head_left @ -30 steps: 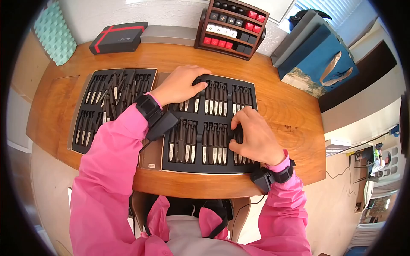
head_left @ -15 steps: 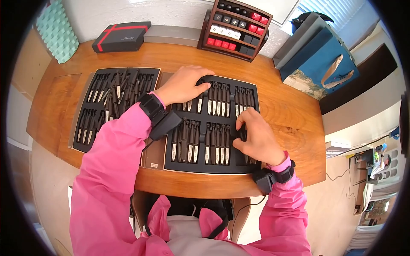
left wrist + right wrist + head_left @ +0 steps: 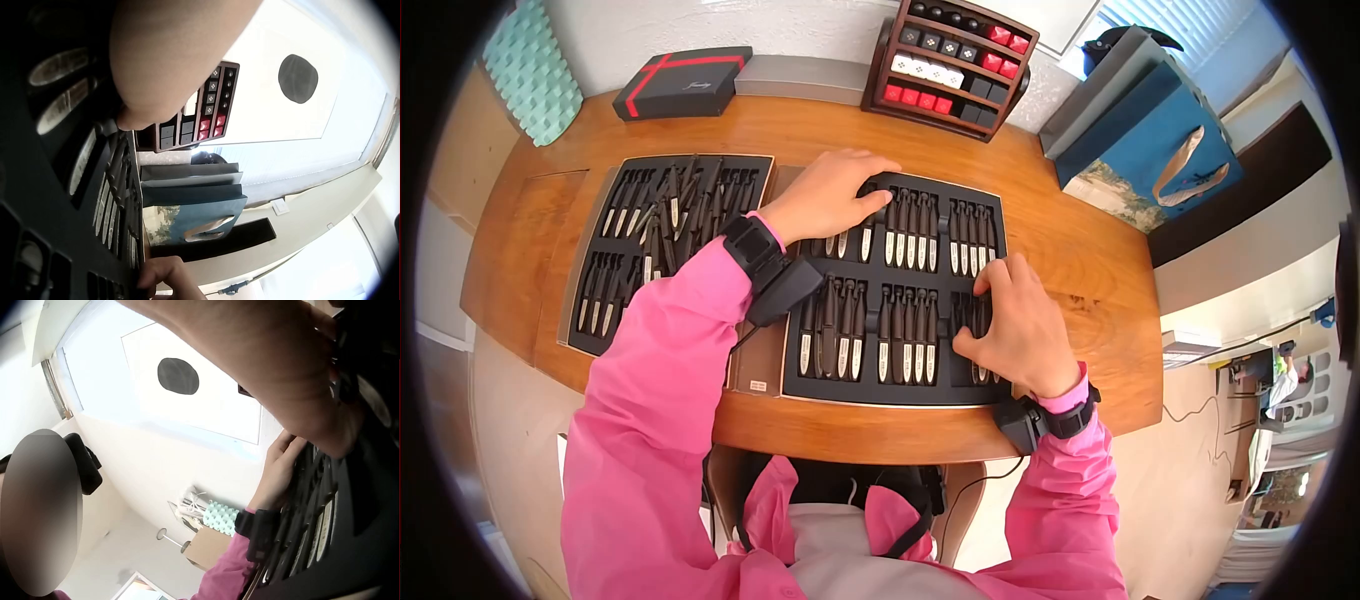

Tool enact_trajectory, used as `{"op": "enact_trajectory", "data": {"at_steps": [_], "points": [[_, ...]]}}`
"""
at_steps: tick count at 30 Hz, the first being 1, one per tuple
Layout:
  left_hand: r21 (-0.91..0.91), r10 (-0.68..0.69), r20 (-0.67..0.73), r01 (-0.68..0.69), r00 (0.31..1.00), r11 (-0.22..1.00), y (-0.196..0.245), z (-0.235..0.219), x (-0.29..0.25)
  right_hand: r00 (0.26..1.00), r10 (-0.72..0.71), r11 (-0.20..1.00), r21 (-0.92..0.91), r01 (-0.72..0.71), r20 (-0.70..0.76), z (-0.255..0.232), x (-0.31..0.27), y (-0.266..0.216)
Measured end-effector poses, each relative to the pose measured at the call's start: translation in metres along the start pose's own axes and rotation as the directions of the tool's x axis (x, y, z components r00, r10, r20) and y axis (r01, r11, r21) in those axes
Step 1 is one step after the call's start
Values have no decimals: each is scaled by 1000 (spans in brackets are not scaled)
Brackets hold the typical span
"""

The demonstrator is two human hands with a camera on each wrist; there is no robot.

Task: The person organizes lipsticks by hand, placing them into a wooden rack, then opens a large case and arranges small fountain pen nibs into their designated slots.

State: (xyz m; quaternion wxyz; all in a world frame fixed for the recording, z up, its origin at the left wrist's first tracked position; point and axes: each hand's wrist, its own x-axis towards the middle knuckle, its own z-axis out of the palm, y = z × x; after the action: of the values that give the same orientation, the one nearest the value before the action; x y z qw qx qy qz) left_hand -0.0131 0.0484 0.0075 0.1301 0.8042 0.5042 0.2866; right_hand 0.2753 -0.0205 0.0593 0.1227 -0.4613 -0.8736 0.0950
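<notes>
Dark slim pen-like pieces (image 3: 907, 335) with pale, marked lower ends stand in rows in the compartments of a black tray (image 3: 880, 393). My left hand (image 3: 828, 195) rests over the tray's upper left corner, fingers stretched along its far edge and thumb over the upper row. Over the lower right compartment my right hand (image 3: 1030, 325) is bent, thumb and index finger apart beside the pieces (image 3: 966, 315) there. I cannot tell whether it pinches one. In the right wrist view, the right hand (image 3: 275, 369) hides its own fingertips.
A second black tray (image 3: 615, 243) to the left holds similar pieces, several heaped loosely across its middle. Behind stand a black box with red ribbon (image 3: 680, 85), a wooden rack (image 3: 875, 70) of small cubes and balls, and blue and grey gift bags (image 3: 1135, 130) at the right.
My right hand has shifted right across the lower right compartment, uncovering more pieces at its left side. My left hand stays over the tray's upper left corner.
</notes>
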Motion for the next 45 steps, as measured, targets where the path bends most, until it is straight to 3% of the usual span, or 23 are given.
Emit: {"op": "enact_trajectory", "data": {"at_steps": [14, 20, 22, 38, 44, 45], "points": [[3, 33, -36, -32, 999, 999, -1, 2, 0, 993, 66, 994, 79, -74, 102, -10, -4, -2], [0, 13, -40, -13, 999, 1000, 0, 3, 0, 996, 85, 996, 19, -85, 3, 5, -5, -4], [-1, 6, -40, -6, 999, 1000, -2, 4, 1, 992, 83, 996, 45, -78, -98, 15, -5, 0], [-22, 26, -66, -28, 997, 999, -4, 6, 2, 990, 100, 995, 27, -97, -104, 15, -7, -3], [-10, 41, -76, -42, 996, 999, -5, 8, 2, 983, 129, 989, 90, -118, -131, 21, -10, 2], [-5, 42, -68, -42, 997, 999, -5, 8, 2, 980, 100, 983, 168, -71, -173, 25, -13, 9]]}}
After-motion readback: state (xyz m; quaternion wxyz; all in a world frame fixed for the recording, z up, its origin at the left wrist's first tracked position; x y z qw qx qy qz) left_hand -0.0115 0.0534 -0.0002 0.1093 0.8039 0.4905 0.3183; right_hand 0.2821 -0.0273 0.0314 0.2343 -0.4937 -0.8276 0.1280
